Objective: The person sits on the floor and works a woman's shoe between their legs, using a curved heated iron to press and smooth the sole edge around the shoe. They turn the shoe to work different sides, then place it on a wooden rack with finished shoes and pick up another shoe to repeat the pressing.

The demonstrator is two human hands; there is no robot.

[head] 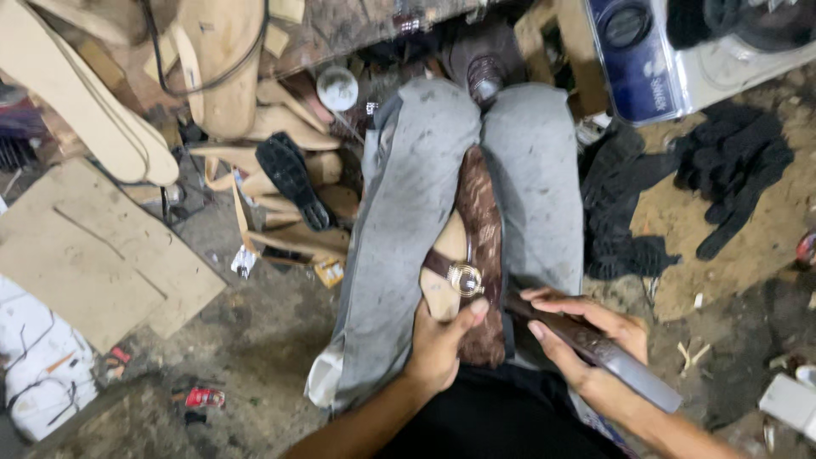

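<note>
Resting across the grey-trousered lap [408,212], a brown sandal [476,255] with a tan insole and a round gold buckle [465,280] sits sole-edge up. Left hand [442,344]: fingers closed around the sandal's near end, thumb beside the buckle. Right hand [586,344]: fingers wrapped on a flat metal blade [620,361], its tip touching the sandal just right of the left fingers.

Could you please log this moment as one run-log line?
left hand: holds brown sandal on lap | right hand: grips flat metal tool beside sandal | floor: soles, scraps
</note>
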